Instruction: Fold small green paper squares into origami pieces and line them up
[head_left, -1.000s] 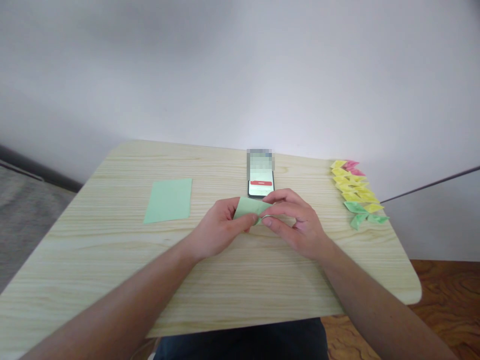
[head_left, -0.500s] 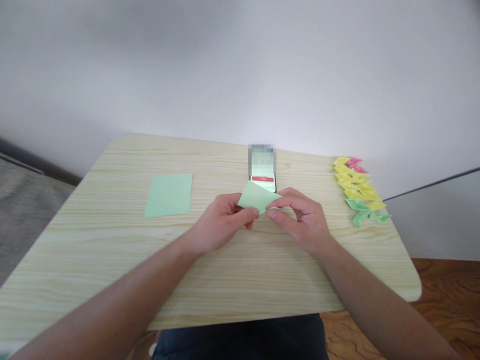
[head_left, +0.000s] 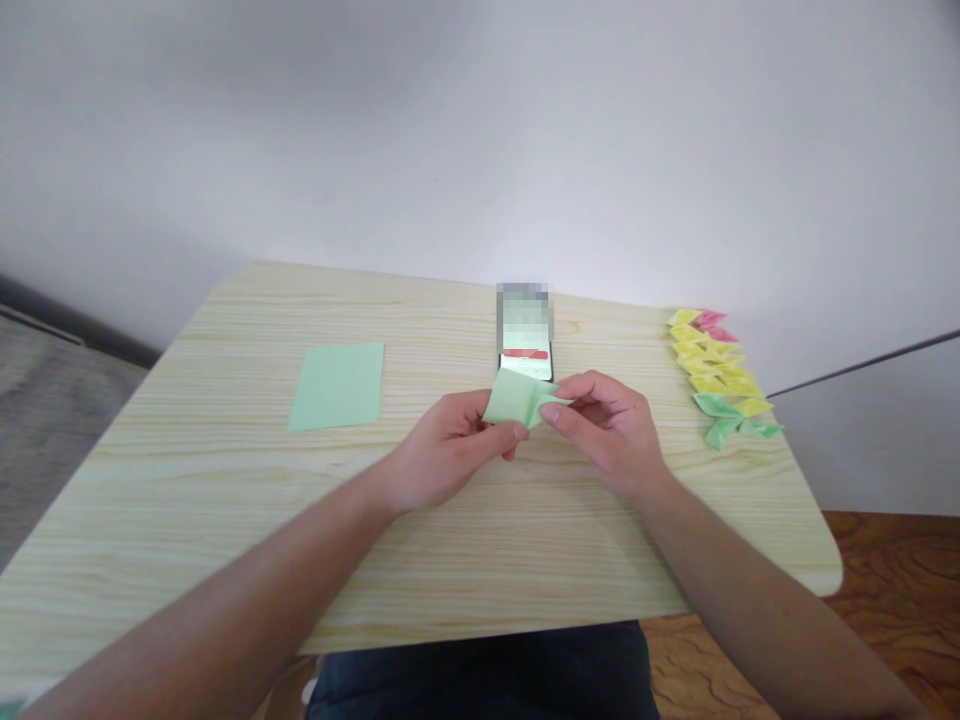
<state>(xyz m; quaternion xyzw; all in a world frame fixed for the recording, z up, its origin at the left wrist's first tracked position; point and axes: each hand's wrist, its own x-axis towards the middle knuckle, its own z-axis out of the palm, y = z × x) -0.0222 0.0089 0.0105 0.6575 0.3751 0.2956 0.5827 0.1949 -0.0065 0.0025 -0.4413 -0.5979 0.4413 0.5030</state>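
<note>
A partly folded piece of light green paper (head_left: pixel 514 397) is held up between both hands, just in front of the phone. My left hand (head_left: pixel 455 440) pinches its lower left part, thumb on the near face and the other fingers behind. On the right side, my right hand (head_left: pixel 611 425) grips a flap of the paper between thumb and forefinger. A crease runs up the paper near the right thumb. The fingers hide its lower edge and right end.
A lit phone (head_left: pixel 536 368), its upper screen blurred, stands at the table's back. Left lies a flat green paper sheet (head_left: pixel 337 387). Folded yellow paper pieces (head_left: pixel 712 358), pink ones (head_left: pixel 716 325) and green ones (head_left: pixel 721 430) line the right of the wooden table (head_left: pixel 450 570). A wall (head_left: pixel 450 130) rises behind.
The right side of the green paper has opened out, showing a crease and a flap at the right thumb. Both hands have shifted very slightly and keep their hold.
</note>
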